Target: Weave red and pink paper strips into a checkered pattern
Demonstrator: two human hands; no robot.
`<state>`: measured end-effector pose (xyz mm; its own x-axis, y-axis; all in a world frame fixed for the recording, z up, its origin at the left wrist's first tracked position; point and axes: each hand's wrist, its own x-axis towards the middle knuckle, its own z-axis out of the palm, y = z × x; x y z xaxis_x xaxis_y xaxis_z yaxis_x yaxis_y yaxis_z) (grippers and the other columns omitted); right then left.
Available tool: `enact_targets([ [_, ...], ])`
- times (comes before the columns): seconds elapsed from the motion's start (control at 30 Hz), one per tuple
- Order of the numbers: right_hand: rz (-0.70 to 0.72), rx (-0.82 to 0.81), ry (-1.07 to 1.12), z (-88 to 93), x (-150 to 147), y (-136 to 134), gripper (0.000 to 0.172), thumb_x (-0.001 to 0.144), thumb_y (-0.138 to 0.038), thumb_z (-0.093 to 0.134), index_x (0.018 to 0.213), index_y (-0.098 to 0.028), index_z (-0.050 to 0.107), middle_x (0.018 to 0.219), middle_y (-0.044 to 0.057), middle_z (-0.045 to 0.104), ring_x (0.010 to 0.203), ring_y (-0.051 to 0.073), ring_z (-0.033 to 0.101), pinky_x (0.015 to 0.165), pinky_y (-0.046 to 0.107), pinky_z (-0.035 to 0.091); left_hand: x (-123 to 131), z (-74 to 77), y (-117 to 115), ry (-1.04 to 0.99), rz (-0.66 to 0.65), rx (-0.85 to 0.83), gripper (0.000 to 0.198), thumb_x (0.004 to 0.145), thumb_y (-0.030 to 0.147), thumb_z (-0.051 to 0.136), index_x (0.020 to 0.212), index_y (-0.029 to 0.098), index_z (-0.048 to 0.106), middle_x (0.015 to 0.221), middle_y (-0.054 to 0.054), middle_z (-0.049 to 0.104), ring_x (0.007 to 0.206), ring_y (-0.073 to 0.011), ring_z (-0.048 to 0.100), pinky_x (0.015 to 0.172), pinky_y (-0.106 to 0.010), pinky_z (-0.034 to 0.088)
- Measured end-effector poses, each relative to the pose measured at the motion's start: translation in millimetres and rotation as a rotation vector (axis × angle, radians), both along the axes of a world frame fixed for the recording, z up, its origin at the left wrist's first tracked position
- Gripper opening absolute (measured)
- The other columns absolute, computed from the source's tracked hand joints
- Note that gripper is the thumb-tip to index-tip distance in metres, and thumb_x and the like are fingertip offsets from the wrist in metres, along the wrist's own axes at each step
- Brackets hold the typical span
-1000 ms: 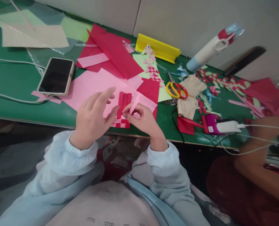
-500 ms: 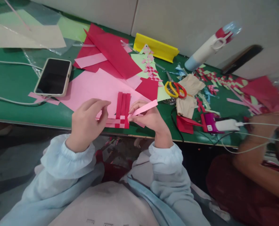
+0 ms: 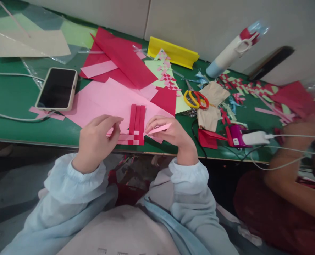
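Note:
My right hand (image 3: 170,132) pinches a light pink paper strip (image 3: 160,128) at the right edge of a small weave (image 3: 136,136). Red strips (image 3: 137,118) stand upright from the weave, and pink strips cross them near the table's front edge. My left hand (image 3: 100,138) is held over the left ends of the pink strips, its thumb and forefinger curled toward each other; whether anything lies between these fingertips is hidden. Under the strips lies a large pink sheet (image 3: 104,97).
A phone (image 3: 56,88) with cables lies left. Behind are red sheets (image 3: 125,67) and a yellow holder (image 3: 173,52). Scissors (image 3: 196,99), a bottle (image 3: 232,53) and a purple device (image 3: 238,136) are on the right. Another person's arm (image 3: 287,159) rests at the far right.
The strip in my right hand has tilted lower, and the right hand's fingers have come down over it. My left hand has barely moved. The whole view has shifted slightly.

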<state>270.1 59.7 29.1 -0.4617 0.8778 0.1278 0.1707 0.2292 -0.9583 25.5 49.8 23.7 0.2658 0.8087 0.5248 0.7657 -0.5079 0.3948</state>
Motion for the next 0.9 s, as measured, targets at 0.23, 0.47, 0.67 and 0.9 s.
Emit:
enact_targets([
  [0.23,-0.044,0.006,0.009,-0.9,0.0,1.8,0.025,0.084,-0.039,0.069,0.075,-0.017,0.069,0.077,0.002,0.061,0.073,0.013,0.059,0.067,0.026,0.050,-2.0,1.3,-0.2,0.040,0.007,-0.035,0.024,0.089,0.019,0.050,0.103,0.021,0.069,0.096,-0.003,0.074,0.089,-0.0184,0.068,0.074,-0.028,0.050],
  [0.47,-0.042,0.003,0.007,-2.6,1.7,1.9,0.031,0.085,-0.044,0.067,0.074,-0.016,0.067,0.076,0.002,0.063,0.067,0.011,0.058,0.064,0.025,0.048,-2.6,2.2,-0.5,0.059,0.014,-0.061,0.024,0.090,0.019,0.050,0.103,0.021,0.069,0.097,-0.003,0.074,0.090,-0.0191,0.068,0.071,-0.028,0.050],
  [0.67,-0.073,-0.075,-0.020,0.5,1.5,-1.1,0.033,0.082,-0.045,0.071,0.069,-0.015,0.066,0.067,0.001,0.062,0.058,0.010,0.056,0.057,0.023,0.046,-4.0,3.7,-1.5,0.086,0.016,-0.087,0.024,0.090,0.020,0.050,0.104,0.023,0.069,0.090,-0.003,0.073,0.081,-0.0180,0.067,0.066,-0.029,0.048],
  [0.9,-0.103,-0.215,0.016,0.6,2.0,-3.9,0.031,0.077,-0.042,0.075,0.069,-0.013,0.067,0.053,-0.002,0.056,0.046,0.009,0.052,0.045,0.022,0.043,-4.5,4.4,-2.5,0.134,0.042,-0.139,0.025,0.090,0.022,0.049,0.104,0.024,0.069,0.084,-0.001,0.072,0.073,-0.0171,0.065,0.061,-0.029,0.046],
])
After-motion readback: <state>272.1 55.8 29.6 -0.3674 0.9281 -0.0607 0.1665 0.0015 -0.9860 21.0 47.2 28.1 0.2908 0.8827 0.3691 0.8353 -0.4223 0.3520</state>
